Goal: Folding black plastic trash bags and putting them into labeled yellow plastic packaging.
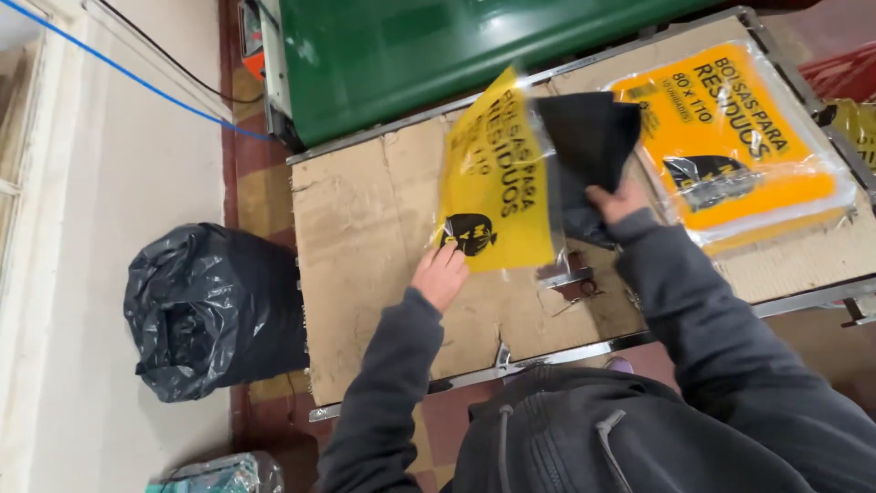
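Left hand (441,274) pins yellow packet (497,183), long axis upright; right hand (616,199) grips bag (589,146).

- Head-worn, looking steeply down from above and close over a cardboard-topped table (365,237).
- Faces far, toward a green bin (438,55).
- Single view only.

Yellow packet (497,183) with black print, black bags (589,146) beside it, brown cardboard (365,228) underneath, green machine (429,46) behind.
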